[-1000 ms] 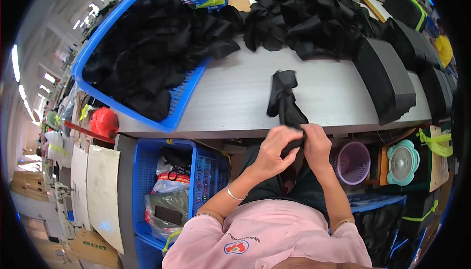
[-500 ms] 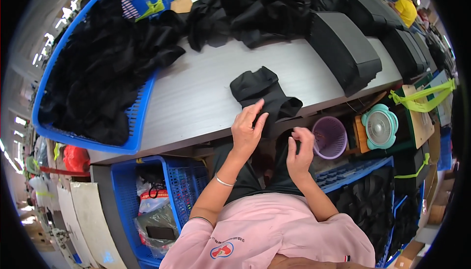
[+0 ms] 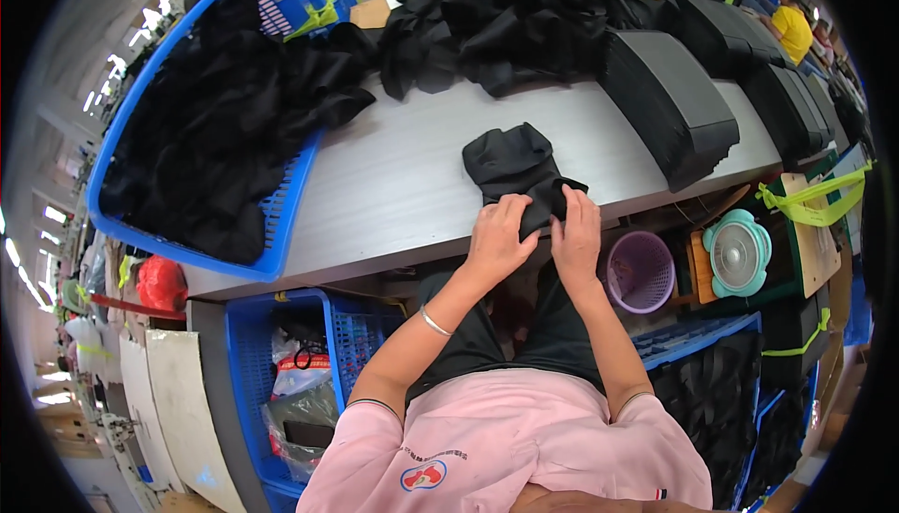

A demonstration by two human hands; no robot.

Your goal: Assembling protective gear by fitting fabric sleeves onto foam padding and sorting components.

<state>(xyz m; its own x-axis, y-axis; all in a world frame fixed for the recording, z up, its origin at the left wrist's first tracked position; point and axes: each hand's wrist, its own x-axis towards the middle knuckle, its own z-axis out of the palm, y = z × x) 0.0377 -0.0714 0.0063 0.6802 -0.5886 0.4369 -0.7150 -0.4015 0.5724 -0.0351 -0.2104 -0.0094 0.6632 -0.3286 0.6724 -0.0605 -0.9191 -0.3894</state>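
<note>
Handling that black cloth (image 3: 510,159) by the front edge of the surface (image 3: 403,176), you've probably got something light and floppy; pinch the near end. Your left hand (image 3: 501,240) and right hand (image 3: 577,234) touch it, fingers half-curled, can't tell if gripping.

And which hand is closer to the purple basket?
The right hand. It's on the black cloth, just left of the purple basket. The left hand, also at the cloth, is farther left, with the right hand between it and the basket.
</note>
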